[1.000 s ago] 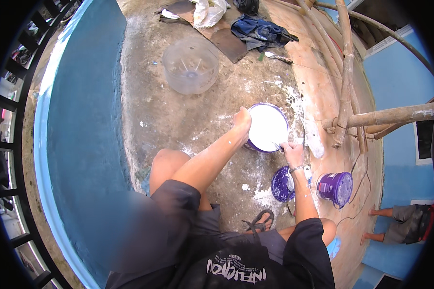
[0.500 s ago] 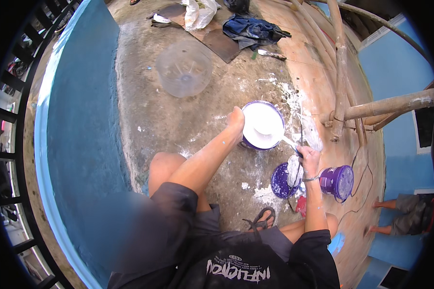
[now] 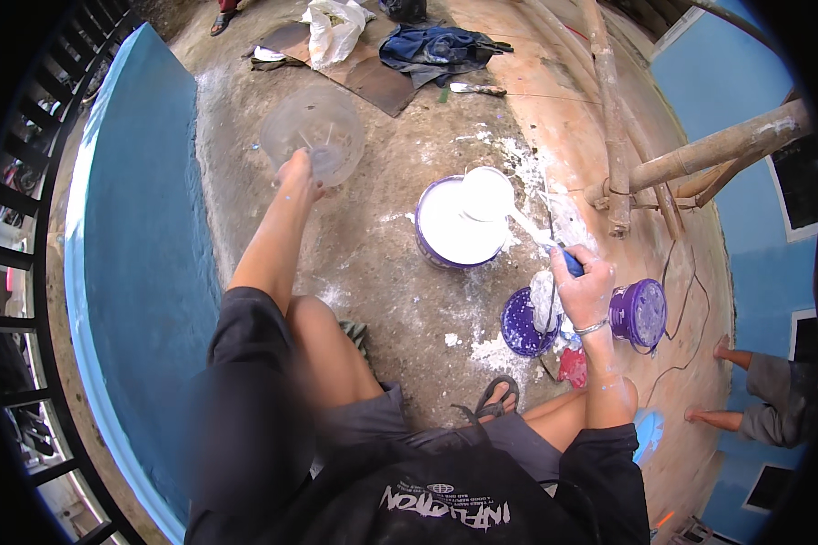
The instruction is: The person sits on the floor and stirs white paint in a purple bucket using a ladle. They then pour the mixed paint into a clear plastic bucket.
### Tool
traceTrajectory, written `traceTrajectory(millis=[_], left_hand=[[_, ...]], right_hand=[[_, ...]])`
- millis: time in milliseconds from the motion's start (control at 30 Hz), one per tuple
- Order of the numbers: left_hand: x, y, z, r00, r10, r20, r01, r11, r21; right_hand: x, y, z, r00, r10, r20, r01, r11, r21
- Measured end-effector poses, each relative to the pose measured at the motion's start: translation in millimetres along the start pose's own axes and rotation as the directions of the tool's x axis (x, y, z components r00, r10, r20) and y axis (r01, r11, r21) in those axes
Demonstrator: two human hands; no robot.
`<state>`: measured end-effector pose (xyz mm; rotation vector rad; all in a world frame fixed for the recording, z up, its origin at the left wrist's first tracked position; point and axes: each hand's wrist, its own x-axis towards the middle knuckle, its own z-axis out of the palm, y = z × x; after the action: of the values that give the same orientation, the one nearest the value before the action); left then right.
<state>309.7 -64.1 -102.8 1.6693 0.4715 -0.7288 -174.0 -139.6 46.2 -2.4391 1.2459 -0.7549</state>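
Observation:
In my right hand (image 3: 583, 282), fingers wrapped round its blue handle, is a white ladle (image 3: 487, 193). Its round bowl looks white with paint and hangs over the right rim of a purple bucket (image 3: 424, 238) holding white paint (image 3: 459, 227). My left arm stretches forward to a translucent plastic basin (image 3: 286, 113) on the ground. My left hand (image 3: 298, 173) closes on the basin's near rim; some of the fingers are hard to make out. Right of the paint bucket lies a purple, white-splashed lid (image 3: 523, 336) with a paint-covered white lump (image 3: 543, 300) on it.
Another purple bucket (image 3: 641, 313) lies beside my right wrist. Bamboo poles (image 3: 691, 163) cross at the right. Cardboard (image 3: 377, 86), a white sack (image 3: 332, 32) and dark blue cloth (image 3: 436, 50) lie ahead. A low blue wall (image 3: 141, 200) runs along the left; another person's legs (image 3: 736, 391) show right.
My left hand has let go of the paint bucket and moved forward left to the basin. My right hand has lifted the ladle out of the paint. The whole view has shifted slightly.

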Motion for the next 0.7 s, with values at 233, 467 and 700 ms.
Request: traceTrajectory(millis=[233, 467, 700], left_hand=[[80, -13, -26, 0.979, -0.117, 0.165, 0.122, 0.992, -0.022], [81, -62, -64, 0.935, -0.041, 0.351, 0.107, 0.979, -0.173], [-26, -77, -110, 0.837, 0.407, 0.365, -0.368, 0.913, -0.176]], right_hand=[[-13, -9, 21, 0.953, -0.301, -0.033, 0.294, 0.945, -0.144], [-17, 6, 36, 0.973, -0.231, -0.016, 0.227, 0.965, -0.135], [-21, 18, 46, 0.971, -0.229, 0.068, 0.236, 0.963, -0.132]])
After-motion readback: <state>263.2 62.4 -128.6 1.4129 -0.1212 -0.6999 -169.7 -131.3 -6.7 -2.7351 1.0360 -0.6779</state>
